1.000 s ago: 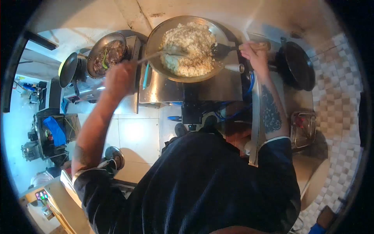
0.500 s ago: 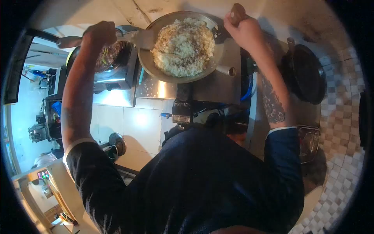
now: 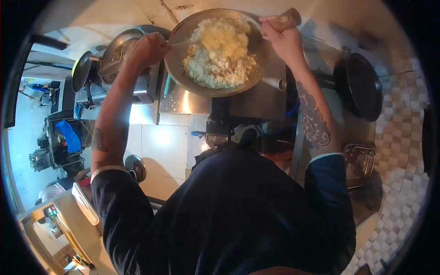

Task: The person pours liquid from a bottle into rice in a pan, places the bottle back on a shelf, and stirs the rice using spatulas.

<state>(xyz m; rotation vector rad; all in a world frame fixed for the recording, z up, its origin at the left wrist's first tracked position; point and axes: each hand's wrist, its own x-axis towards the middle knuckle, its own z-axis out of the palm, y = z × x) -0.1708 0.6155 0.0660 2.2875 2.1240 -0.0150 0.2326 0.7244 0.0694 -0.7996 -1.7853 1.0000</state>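
Observation:
A wide metal wok point(image 3: 176, 75) holds a heap of fried rice point(image 3: 220, 50), yellowish at the top and whiter below. My left hand point(image 3: 147, 51) is closed around the wooden handle of a spatula point(image 3: 183, 44), whose thin blade is seen edge-on and reaches into the rice from the left. At the wok's right rim, my right hand point(image 3: 285, 41) grips a second tool by its thick wooden handle point(image 3: 286, 19). Its working end is mostly hidden by the hand and the rice. The wok's stubby handle point(image 3: 275, 83) juts out to the right.
Left of the wok, a pan point(image 3: 120, 46) with food sits on a steel stove, beside a smaller dark pan point(image 3: 81, 72). A black pan point(image 3: 362, 87) lies on the right counter. Nearer me is a clear container point(image 3: 360, 165). A person's arm point(image 3: 81, 174) shows at lower left.
My left hand has moved right, closer to the wok, pushing its spatula into the rice. The rice has shifted, showing more yellow on top. My right hand's handle has tipped to the right.

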